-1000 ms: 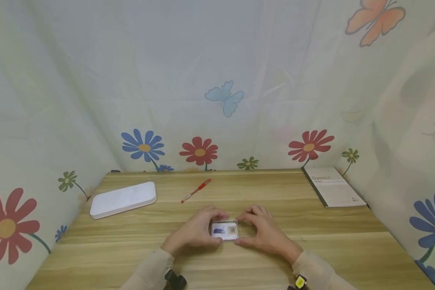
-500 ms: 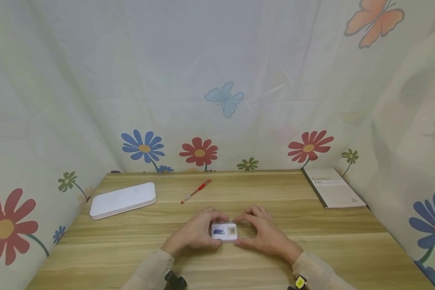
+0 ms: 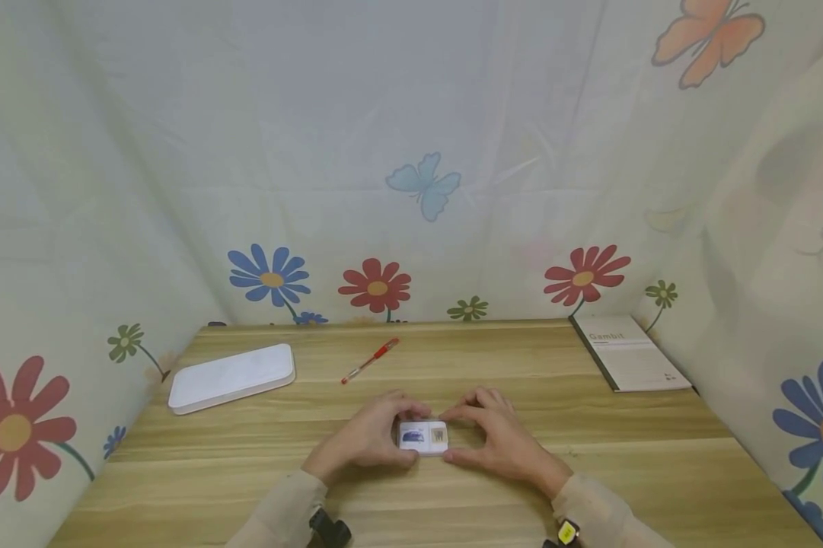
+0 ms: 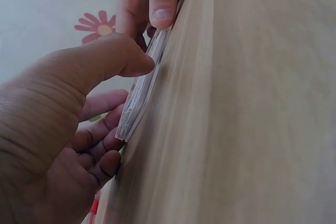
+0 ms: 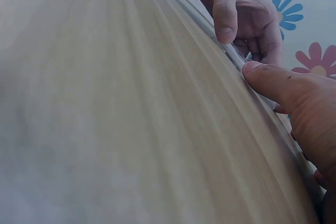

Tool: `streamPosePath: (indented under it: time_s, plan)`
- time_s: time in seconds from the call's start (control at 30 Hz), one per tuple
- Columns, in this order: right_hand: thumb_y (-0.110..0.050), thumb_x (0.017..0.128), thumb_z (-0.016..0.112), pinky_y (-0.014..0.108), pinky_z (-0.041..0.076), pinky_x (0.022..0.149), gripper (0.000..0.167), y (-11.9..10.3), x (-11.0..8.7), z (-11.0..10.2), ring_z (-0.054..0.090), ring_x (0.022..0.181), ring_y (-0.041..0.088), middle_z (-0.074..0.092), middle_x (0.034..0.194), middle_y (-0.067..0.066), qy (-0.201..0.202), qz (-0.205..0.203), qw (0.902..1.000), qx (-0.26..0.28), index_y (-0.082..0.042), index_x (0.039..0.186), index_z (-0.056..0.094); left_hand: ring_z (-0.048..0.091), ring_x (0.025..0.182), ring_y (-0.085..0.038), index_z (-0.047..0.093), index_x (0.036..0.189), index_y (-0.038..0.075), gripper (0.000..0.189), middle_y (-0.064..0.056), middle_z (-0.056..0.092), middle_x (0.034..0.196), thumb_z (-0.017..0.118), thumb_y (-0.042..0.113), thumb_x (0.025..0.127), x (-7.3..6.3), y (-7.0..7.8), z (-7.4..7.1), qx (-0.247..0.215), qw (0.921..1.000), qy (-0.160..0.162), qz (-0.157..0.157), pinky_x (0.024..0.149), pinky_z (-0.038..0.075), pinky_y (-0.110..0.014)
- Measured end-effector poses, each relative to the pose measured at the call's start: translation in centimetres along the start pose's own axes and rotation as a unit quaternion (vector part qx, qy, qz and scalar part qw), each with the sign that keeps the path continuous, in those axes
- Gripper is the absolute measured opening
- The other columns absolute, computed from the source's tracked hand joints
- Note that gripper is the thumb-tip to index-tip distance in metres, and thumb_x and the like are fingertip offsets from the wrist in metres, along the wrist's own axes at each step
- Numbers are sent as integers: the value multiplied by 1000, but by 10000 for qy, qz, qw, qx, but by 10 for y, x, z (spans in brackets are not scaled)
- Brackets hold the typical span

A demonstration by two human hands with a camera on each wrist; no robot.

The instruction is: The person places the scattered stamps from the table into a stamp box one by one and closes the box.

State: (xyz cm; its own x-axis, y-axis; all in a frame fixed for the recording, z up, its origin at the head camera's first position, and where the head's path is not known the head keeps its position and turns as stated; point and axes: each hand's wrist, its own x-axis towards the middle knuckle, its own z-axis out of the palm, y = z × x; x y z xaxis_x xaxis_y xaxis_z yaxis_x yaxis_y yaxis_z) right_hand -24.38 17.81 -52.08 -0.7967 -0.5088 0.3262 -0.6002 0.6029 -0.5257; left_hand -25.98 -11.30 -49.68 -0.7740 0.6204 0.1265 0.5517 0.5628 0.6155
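A small flat clear plastic case (image 3: 422, 438) with a white inside, a blue-purple patch and a tan square lies at the middle of the table, between both hands. My left hand (image 3: 371, 432) holds its left end, thumb at the near edge and fingers at the far edge. My right hand (image 3: 502, 435) holds the right end, with the thumb at the near corner and the index finger at the far one. In the left wrist view the case (image 4: 143, 90) stays low, close to the wood. The right wrist view shows only its thin edge, partly behind the thumbs.
Behind the hands a red pen (image 3: 370, 361) lies slantwise. A white oblong box (image 3: 233, 377) is at the back left. At the back right is a notebook (image 3: 630, 354) labelled "Gambit". A flowered curtain (image 3: 329, 190) encloses the wooden table (image 3: 507, 358).
One second ago a clear rim stood out beyond the case's far and right edges; now less of it shows. Both hands have stayed nearly still.
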Motion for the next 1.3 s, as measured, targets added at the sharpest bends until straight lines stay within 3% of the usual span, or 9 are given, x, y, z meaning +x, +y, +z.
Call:
streamPosePath:
  time_s: [0.3,0.5,1.3]
  plan:
    - [-60,88,92,56,37,110,51,0,0,0,47,127,18,58,132,-11,66,9,10000,8,-37,132,79,63,109,-10,77,136,17,63,8,69,121,101,36,80,-8,-9,-7,118,9999,82,61,103,54,-38]
    - [-59,85,94,55,36,110,53,0,1,1,46,127,18,58,133,-11,50,62,10000,56,-37,131,79,62,104,-10,81,126,21,55,11,68,113,100,47,81,-18,-15,-13,162,9997,154,-70,99,55,-35]
    - [-58,85,94,57,36,111,52,0,1,0,47,129,20,59,131,-11,40,111,9999,103,-37,130,79,60,106,-11,79,125,20,56,9,65,111,102,43,79,-18,-16,-14,107,9995,118,-266,100,54,-37]
